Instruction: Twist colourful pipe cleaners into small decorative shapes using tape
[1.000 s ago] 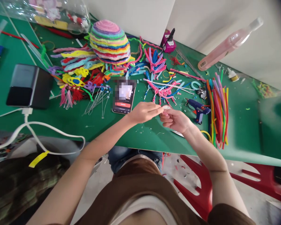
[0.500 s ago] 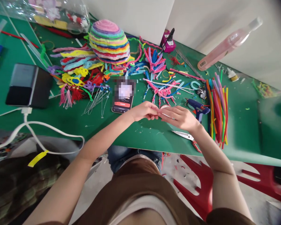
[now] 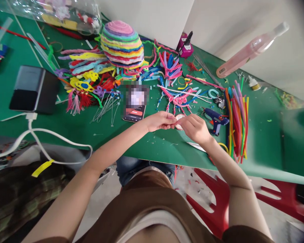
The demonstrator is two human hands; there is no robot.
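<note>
Both hands meet just beside the glue gun [image 3: 214, 118]: left hand [image 3: 160, 121] and right hand [image 3: 196, 127], fingers clamped on a small round pink piece [image 3: 179, 121].

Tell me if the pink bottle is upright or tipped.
Tipped: the pink bottle slants against the wall, cap end raised.

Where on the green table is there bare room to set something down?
Bare green table lies right of the upright-lying bundle of coloured pipe cleaners, and along the near edge between the white cable and the left hand. Crowded: around the striped dome hat, black phone and blue glue gun.
</note>
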